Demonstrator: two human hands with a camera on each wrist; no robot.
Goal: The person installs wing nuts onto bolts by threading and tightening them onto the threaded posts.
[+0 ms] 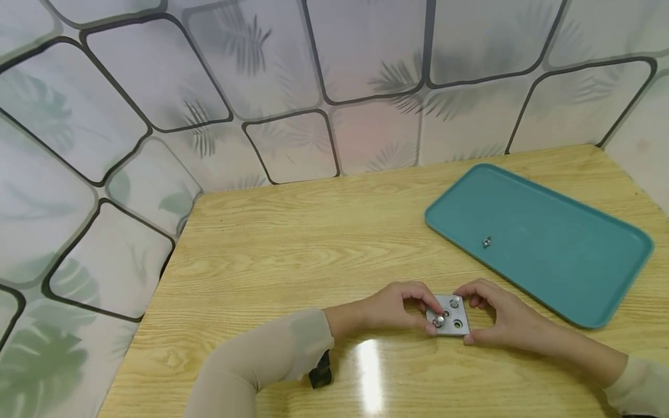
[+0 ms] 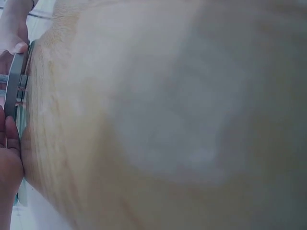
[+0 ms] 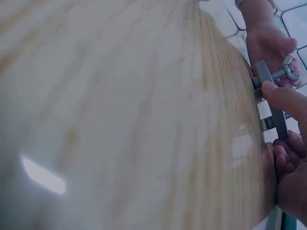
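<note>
A small square metal plate [image 1: 452, 331] with several holes is held between both hands, low over the table. Bolts pass through it; a wing nut [image 1: 438, 321] sits on the one at its near left corner, and another bolt [image 1: 454, 302] stands at the far right. My left hand [image 1: 389, 307] has its index fingertip and thumb on either side of the wing nut, by the plate's left edge. With thumb and fingers my right hand [image 1: 504, 316] grips the plate's right side. Bolt heads [image 3: 268, 123] show under the plate in the right wrist view.
A teal tray [image 1: 554, 244] lies at the back right of the wooden table [image 1: 292, 244], with a loose wing nut [image 1: 486, 241] inside near its left edge. A patterned wall covering [image 1: 376, 128] rises behind the table. Something dark [image 1: 320, 371] shows below the left sleeve.
</note>
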